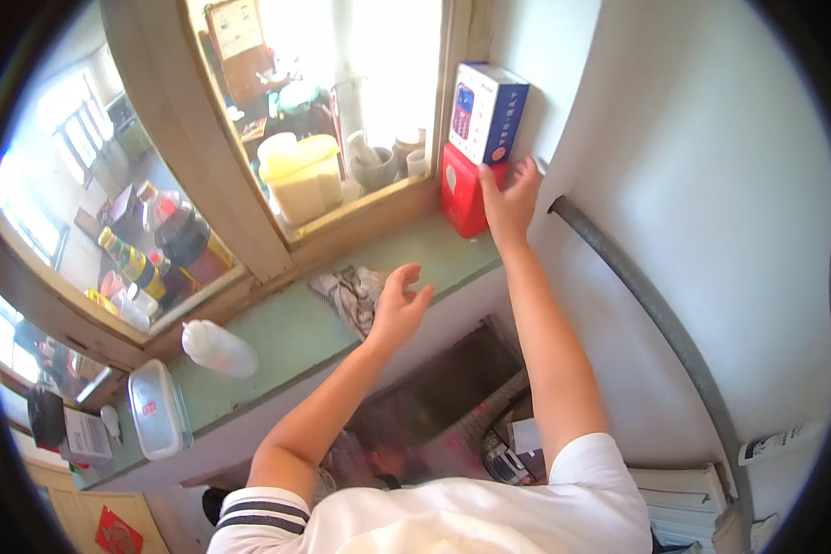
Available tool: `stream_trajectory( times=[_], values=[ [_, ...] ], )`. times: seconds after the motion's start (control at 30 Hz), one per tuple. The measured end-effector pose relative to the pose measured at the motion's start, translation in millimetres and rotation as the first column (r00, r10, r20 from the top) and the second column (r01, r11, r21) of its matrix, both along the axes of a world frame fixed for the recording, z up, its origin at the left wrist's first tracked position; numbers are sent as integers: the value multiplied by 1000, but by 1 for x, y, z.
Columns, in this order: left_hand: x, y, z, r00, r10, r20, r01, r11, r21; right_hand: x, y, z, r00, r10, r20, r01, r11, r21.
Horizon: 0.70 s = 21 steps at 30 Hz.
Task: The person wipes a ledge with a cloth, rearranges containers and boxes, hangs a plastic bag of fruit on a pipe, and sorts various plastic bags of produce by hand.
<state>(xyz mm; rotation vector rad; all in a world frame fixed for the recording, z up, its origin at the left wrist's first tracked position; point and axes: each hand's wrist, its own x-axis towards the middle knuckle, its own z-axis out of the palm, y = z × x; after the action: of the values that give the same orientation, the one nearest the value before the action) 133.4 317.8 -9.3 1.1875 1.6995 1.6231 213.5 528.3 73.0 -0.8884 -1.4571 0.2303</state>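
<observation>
My right hand (512,201) reaches up to the right end of the sill, thumb and fingers apart. Its thumb overlaps the edge of a red box (462,191); whether it touches, I cannot tell. On top of the red box stands a white and blue phone box (475,113), with a phone pictured on its front. My left hand (400,307) is over the sill's front edge, loosely curved, thumb apart from the fingers, holding nothing. Just behind it lies a crumpled patterned cloth (351,294), partly hidden by the hand.
The green sill (282,323) runs below wooden-framed windows. A white squeeze bottle (220,348) and a clear lidded container (157,409) stand on its left part. Behind the glass are a yellow-lidded tub (300,175), a mortar (372,166) and bottles. A grey pipe (637,277) curves along the right wall.
</observation>
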Motion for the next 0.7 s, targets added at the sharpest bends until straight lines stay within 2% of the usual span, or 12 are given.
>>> stream_trajectory(
  times=[0.03, 0.13, 0.2, 0.3, 0.37, 0.43, 0.47, 0.5, 0.53, 0.6, 0.63, 0.7],
  values=[
    [2, -20, -5, 1000, 24, -12, -24, 1000, 12, 4, -13, -9, 991, 94, -93, -94, 996, 4],
    [19, -95, -10, 995, -75, 70, 79, 995, -58, 3, -83, -27, 841, 541, 31, -525, 828, -194],
    [30, -140, -25, 980, -88, 181, 120, 976, -179, -25, -116, -56, 697, 590, 408, -634, 773, -35],
    [45, -197, -47, 950, -9, 312, 113, 942, -316, -69, -175, -75, 682, 400, 612, -580, 806, 119],
    [53, -230, -57, 960, 58, 273, 53, 923, -382, -85, -166, -107, 470, 600, 647, -580, 763, -286],
    [53, -262, -56, 965, 111, 237, -1, 906, -424, -88, -147, -97, 457, 603, 654, -630, 738, -240],
    [53, -280, -50, 965, 153, 214, -47, 900, -433, -87, -125, -107, 519, 475, 711, -545, 824, -152],
    [52, -294, -44, 963, 195, 187, -96, 894, -437, -79, -106, -112, 664, 438, 606, -437, 885, -161],
    [50, -307, -41, 959, 237, 156, -148, 888, -436, -79, -76, -132, 824, 282, 492, -229, 959, -167],
    [46, -339, -50, 909, 400, 122, -307, 836, -454, -80, -57, -132, 707, 175, 685, -53, 979, -196],
    [41, -354, -64, 850, 512, 126, -441, 821, -362, -85, -71, -128, 632, 104, 768, 24, 988, -153],
    [25, -387, -81, 695, 685, 218, -644, 728, -234, -93, -112, -125, 617, 153, 772, -28, 984, -173]
  ],
)
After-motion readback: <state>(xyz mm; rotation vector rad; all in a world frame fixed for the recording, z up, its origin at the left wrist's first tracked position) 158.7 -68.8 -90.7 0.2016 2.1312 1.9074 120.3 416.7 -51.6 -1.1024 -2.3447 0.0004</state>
